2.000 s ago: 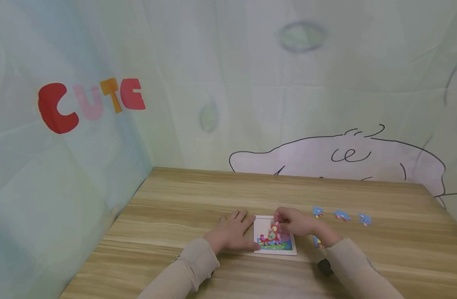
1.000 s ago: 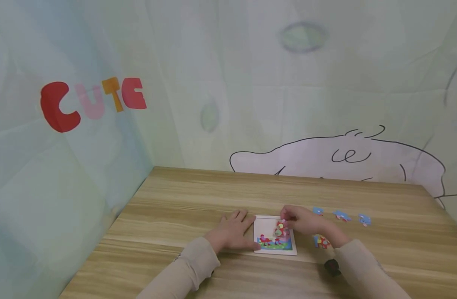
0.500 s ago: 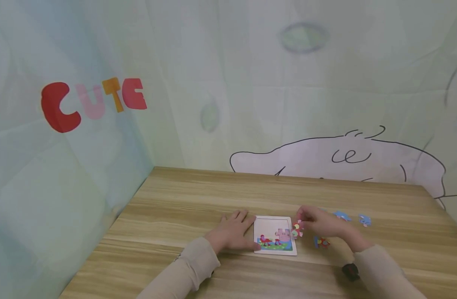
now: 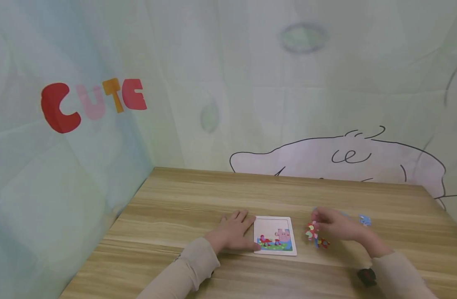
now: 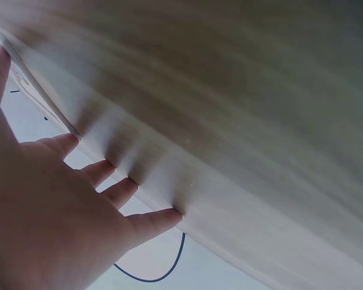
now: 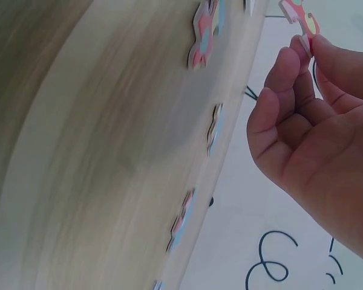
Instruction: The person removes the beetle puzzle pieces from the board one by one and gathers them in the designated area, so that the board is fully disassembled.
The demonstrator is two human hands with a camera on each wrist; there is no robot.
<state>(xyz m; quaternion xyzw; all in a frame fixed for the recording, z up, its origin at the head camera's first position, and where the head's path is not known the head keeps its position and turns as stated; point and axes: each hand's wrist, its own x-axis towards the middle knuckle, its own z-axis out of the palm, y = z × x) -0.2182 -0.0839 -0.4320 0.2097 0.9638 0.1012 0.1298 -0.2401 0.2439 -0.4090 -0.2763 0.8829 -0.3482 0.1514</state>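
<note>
A white-framed jigsaw puzzle board (image 4: pixel 274 253) lies on the table, its lower part filled with a green and blue scene and a pink pig-head piece (image 4: pixel 283 235) at the right. My left hand (image 4: pixel 232 233) is spread flat beside it, thumb and index fingertip on its left edge. Between thumb and fingertips my right hand (image 4: pixel 338 225) pinches a red puzzle piece (image 4: pixel 310 231) with yellow and green spots, raised off the table right of the board. In the right wrist view the same puzzle piece (image 6: pixel 302 18) shows at the thumb tip.
Loose puzzle pieces lie right of the board: a red and blue piece (image 4: pixel 322 243) below my right hand and a blue piece (image 4: pixel 364 220) farther right. Others are partly hidden behind that hand. A printed cloth wall (image 4: pixel 198 83) borders the table at the back and left.
My right hand has lifted the red spotted piece off the board and carried it rightward, uncovering the pig-head piece. The left hand has stayed in place at the board's edge.
</note>
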